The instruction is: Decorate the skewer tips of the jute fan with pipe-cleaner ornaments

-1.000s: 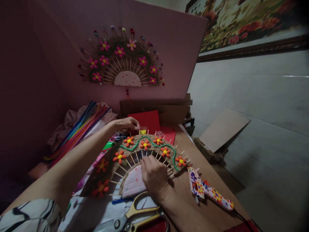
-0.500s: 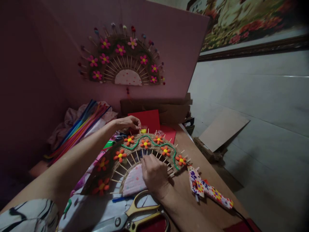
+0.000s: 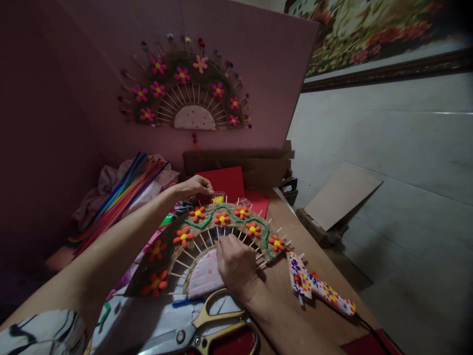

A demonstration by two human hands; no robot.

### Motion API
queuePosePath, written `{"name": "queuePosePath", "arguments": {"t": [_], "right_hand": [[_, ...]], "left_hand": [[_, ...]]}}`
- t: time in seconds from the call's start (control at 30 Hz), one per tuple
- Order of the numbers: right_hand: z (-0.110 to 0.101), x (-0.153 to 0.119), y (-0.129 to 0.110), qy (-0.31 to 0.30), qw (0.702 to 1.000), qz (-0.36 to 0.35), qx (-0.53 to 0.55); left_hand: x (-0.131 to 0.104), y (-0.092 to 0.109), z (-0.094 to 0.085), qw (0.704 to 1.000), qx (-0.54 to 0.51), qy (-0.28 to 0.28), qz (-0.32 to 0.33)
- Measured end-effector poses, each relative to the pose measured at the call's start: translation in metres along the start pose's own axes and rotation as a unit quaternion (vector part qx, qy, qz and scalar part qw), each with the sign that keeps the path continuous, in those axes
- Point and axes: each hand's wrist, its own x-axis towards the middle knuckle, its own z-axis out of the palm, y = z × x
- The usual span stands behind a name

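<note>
In the centre of the frame, a half-round flowered fan (image 3: 231,212) lies over the table (image 3: 295,276), its woven outer band carrying orange flowers with yellow centres and a wavy green strip. Thin sticks run from the band towards a pale, dotted half-disc (image 3: 207,276), and some stick ends poke out past the outer edge. The left hand (image 3: 195,187), reaching in from the lower left, is above the fan's top edge with thumb and fingertips drawn together in a pinch; whether anything small is between them cannot be told. The right hand (image 3: 238,266), coming from the lower right, is curled closed on the fan at its inner sticks, covering the right part of the half-disc. Gold-handled scissors (image 3: 207,325) lie at bottom centre, just below the fan, and a flower-patterned glue gun (image 3: 320,288) with a dark cord lies to the right. Behind the fan are red sheets (image 3: 229,180) and a small bag with yellow pieces (image 3: 218,199). Coloured strips (image 3: 121,197) lie on crumpled cloth (image 3: 105,182) at left, and a similar fan with pink flowers (image 3: 182,75) hangs on the pink surface at upper centre-left.
</note>
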Motion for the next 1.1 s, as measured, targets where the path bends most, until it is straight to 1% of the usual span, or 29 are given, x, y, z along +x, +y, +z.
{"name": "queuePosePath", "arguments": {"t": [0.17, 0.43, 0.73, 1.1], "right_hand": [[-0.0011, 0.0005, -0.0008, -0.001, 1.0, 0.003, -0.005], [-0.0013, 0.0001, -0.0005, -0.001, 1.0, 0.001, -0.003], [-0.0007, -0.0001, 0.0001, 0.002, 1.0, 0.001, 0.002], [-0.0002, -0.0002, 0.0003, 0.001, 1.0, -0.004, 0.001]], "left_hand": [[0.0001, -0.0014, 0.0033, 1.0, -0.015, 0.008, 0.001], [0.0008, -0.0029, 0.0035, 1.0, -0.015, 0.021, 0.0], [0.0, 0.0008, 0.0059, 1.0, -0.011, 0.02, -0.001], [-0.0029, 0.0002, 0.0087, 0.999, -0.013, 0.031, -0.001]]}}
